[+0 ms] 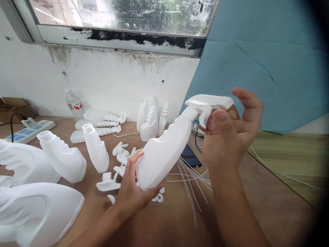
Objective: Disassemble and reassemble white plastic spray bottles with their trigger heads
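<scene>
A white spray bottle (164, 147) is held tilted above the table, its neck toward the upper right. My left hand (135, 185) grips it around the base, thumb underneath and fingers on the far side. On its neck sits a white trigger sprayer head (208, 101). My right hand (228, 127) has its thumb by the trigger and nozzle end, gripping the head, while one finger stands raised. Loose sprayer heads (109, 181) lie on the table left of my left hand. Small white washers (158, 198) lie just below the bottle.
White bottles without heads (61, 157) stand and lie at the left. More bottles (149, 123) stand by the wall. Thin white tubes (191, 181) and a phone (190, 156) lie right of the bottle. A power strip (32, 130) and a clear bottle (74, 104) are at the back left.
</scene>
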`<move>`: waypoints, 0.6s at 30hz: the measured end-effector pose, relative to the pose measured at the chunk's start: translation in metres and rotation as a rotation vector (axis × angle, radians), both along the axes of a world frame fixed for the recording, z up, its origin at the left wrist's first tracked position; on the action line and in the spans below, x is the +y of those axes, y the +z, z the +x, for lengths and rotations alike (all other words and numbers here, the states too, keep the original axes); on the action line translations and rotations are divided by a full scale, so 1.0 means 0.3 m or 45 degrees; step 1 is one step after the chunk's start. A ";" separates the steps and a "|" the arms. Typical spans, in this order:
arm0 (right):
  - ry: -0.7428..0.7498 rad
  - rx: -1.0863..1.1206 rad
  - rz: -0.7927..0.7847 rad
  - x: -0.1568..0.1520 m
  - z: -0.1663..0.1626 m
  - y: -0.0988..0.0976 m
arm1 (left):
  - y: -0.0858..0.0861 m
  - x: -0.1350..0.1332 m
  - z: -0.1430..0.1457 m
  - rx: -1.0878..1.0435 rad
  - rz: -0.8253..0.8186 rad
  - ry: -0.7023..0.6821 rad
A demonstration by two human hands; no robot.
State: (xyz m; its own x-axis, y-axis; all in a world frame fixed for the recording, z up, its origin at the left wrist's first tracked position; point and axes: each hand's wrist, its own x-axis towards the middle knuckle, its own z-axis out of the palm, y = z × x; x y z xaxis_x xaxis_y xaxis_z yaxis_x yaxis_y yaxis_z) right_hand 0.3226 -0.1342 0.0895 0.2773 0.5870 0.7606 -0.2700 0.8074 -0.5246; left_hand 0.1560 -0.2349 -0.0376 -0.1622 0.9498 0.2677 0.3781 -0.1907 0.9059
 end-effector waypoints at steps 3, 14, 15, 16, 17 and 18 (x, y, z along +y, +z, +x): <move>0.132 -0.078 -0.083 0.028 -0.016 -0.028 | -0.003 -0.011 0.002 -0.035 0.066 -0.094; 0.427 -0.103 -0.606 0.015 -0.037 -0.048 | -0.050 -0.008 -0.002 -0.092 0.127 -0.407; 0.461 -0.092 -0.622 0.013 -0.039 -0.048 | -0.048 -0.012 -0.001 -0.139 0.118 -0.433; 0.506 -0.085 -0.630 0.010 -0.041 -0.048 | -0.044 -0.017 0.001 -0.191 0.099 -0.454; 0.567 -0.084 -0.632 0.006 -0.042 -0.047 | -0.039 -0.023 0.004 -0.245 0.069 -0.468; 0.644 -0.089 -0.627 0.002 -0.042 -0.045 | -0.034 -0.029 0.008 -0.294 0.032 -0.476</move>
